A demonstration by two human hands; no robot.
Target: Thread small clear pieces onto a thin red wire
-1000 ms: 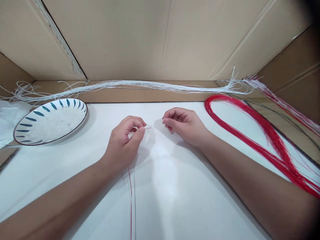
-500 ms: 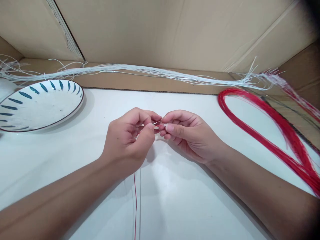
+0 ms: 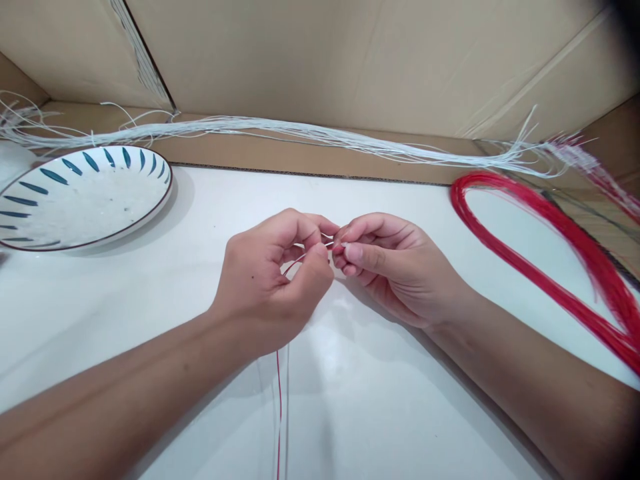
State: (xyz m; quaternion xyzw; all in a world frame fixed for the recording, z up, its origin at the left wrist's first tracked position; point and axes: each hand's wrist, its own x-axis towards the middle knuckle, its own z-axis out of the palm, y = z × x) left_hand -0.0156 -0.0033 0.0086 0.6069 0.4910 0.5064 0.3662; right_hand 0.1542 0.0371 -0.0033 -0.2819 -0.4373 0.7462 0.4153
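Above the middle of the white table, my left hand (image 3: 270, 280) is closed, its thumb and forefinger pinching thin red and white cords. The red cord (image 3: 279, 407) and the white cord (image 3: 287, 407) hang below that hand toward the near edge. Close beside it, my right hand (image 3: 400, 267) pinches a tiny white bit between thumb and forefinger, seemingly the tip of the white cord. A short white stretch spans the small gap between the fingertips. How the strands cross inside the fingers is hidden.
A white oval plate (image 3: 85, 207) with dark blue strokes stands at the left. A bundle of white cords (image 3: 325, 133) lies along the cardboard (image 3: 300, 53) at the back. On the right lies a looped bundle of red cords (image 3: 575, 230).
The view has shifted slightly, so everything sits a little farther right. The red stretch between my fingertips no longer shows; a white one does. Both hands keep their pinch.
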